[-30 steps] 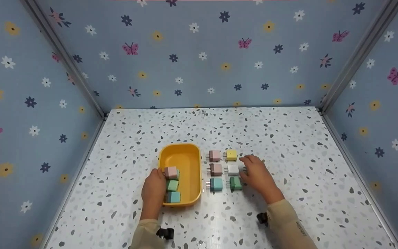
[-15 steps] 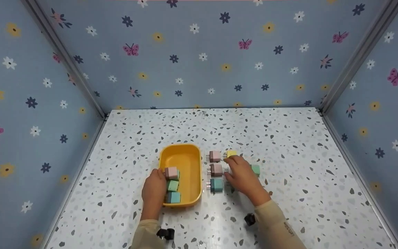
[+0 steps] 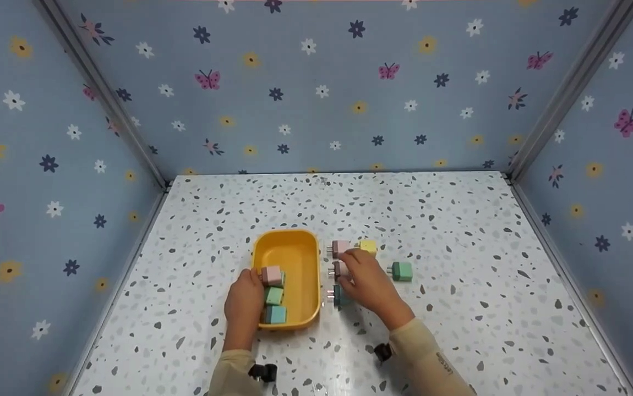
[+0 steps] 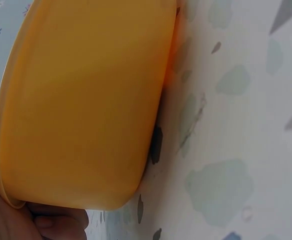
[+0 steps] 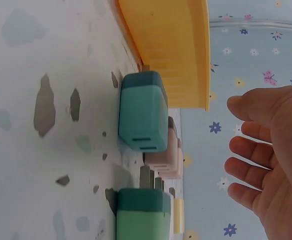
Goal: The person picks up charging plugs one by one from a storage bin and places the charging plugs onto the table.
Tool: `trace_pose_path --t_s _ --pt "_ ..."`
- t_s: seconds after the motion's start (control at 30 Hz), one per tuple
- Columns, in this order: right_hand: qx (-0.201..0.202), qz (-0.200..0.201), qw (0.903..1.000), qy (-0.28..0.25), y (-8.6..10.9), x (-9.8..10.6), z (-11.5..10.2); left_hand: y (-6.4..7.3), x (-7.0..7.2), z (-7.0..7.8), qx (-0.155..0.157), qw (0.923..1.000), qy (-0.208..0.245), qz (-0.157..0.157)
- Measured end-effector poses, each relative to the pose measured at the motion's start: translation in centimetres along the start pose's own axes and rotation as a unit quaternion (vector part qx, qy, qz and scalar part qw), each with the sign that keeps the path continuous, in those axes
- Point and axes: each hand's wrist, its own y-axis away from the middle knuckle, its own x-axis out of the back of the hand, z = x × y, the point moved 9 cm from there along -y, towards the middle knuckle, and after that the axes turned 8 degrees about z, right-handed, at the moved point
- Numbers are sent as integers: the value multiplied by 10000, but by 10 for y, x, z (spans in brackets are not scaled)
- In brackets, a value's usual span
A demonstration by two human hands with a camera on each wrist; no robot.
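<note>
My left hand [image 3: 244,300] grips the left rim of a yellow plastic bin [image 3: 304,286]. Inside the bin, along its left side, lie a pink charger plug [image 3: 271,274], a green one [image 3: 274,296] and a blue one [image 3: 276,314], with another partly covered. My right hand [image 3: 369,280] is over the plugs right of the bin, fingers loosely spread and nothing between them in the right wrist view. Nearest it are a teal-blue plug [image 5: 143,112] and a pink plug [image 3: 339,269]. A green plug [image 5: 143,222] shows in the right wrist view but is hidden from the head view.
Behind the right hand stand a second pink plug [image 3: 340,248] and a yellow plug [image 3: 367,247]. A mint-green plug [image 3: 402,271] sits farther right on the speckled tabletop [image 3: 459,231]. Flower-patterned walls [image 3: 316,110] enclose the table at the back and sides.
My right hand has moved left across the plugs toward the bin, uncovering the mint-green plug and covering the white and dark green ones. The left hand and the bin have stayed put.
</note>
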Motion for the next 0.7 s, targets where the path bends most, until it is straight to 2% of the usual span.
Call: trace_pose_path --t_s 0.27,0.47,0.7 --pt "137 -176 9997 -127 -4 -14 -22 1 -1 -1 46 10000 70 -48" --pt "64 -470 9986 -228 -7 -29 -38 2 0 -1 32 10000 90 -26" --pt "-25 -740 9968 -300 -10 -43 -55 1 3 1 -133 9998 58 112"
